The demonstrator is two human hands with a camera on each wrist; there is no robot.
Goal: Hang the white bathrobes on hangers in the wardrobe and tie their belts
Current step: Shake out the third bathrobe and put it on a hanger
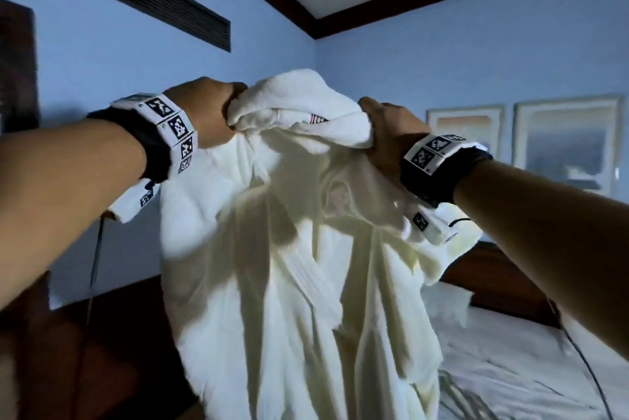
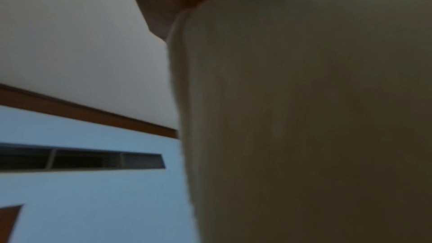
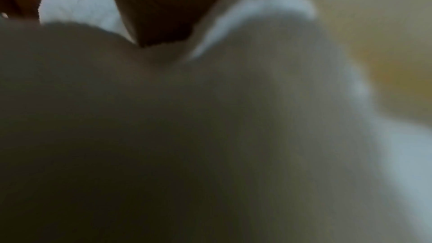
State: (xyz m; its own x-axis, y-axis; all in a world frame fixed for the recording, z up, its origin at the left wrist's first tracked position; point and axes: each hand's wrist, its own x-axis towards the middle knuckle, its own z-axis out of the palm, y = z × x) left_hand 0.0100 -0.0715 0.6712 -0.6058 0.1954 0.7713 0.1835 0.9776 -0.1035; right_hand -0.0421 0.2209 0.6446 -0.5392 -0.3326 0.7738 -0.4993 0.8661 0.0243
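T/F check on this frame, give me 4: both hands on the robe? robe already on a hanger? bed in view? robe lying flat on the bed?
1. Both hands grip the bathrobe. True: the left hand and the right hand clutch the bathrobe near its collar.
2. The bathrobe is on a hanger. False: no hanger shows; only the hands hold it up.
3. A bed is in view. True: the bed lies behind, at lower right.
4. The bathrobe lies flat on the bed. False: it hangs from the hands, raised in the air.
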